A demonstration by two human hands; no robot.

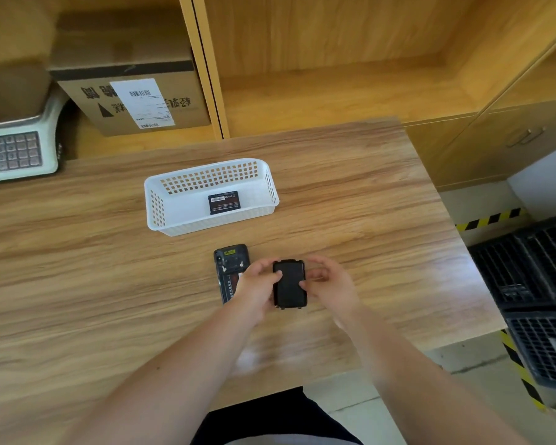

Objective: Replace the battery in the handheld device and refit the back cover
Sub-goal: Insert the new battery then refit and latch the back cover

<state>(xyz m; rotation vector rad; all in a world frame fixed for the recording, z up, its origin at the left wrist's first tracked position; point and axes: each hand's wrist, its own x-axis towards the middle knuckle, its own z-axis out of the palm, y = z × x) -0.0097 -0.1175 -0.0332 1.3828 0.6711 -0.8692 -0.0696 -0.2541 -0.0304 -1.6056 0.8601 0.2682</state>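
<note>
Holding the black back cover (289,283) between both sets of fingers, I have it lifted just above the desk (77,268), its long axis running from twelve to six o'clock. My left hand (257,285) pinches its left edge, thumb on the top face; my right hand (329,282) clamps the right edge, thumb pressed near the middle of that side, the other fingers curled behind and partly blurred. Both hands are closed on the cover, neither loose.

The handheld device (230,268) lies face down on the desk just beside the cover, at nine o'clock from it, and partly under my left hand. Its long axis also runs twelve to six, so the cover is already turned roughly the way it needs to go. The open back shows a yellow label near the top end and what looks like a printed battery face lower down; I judge a battery is seated, but my hand hides too much of the bay to be sure. My left hand is the nearer one to the device, so the coming move is a short slide of the cover toward nine o'clock and down onto the open back.

Further out, at about eleven o'clock, stands a white perforated plastic basket (161,207), well apart from my hands. In it lies one dark battery (223,203), label up, flat on the basket floor toward its right half; nothing else is in there.
</note>
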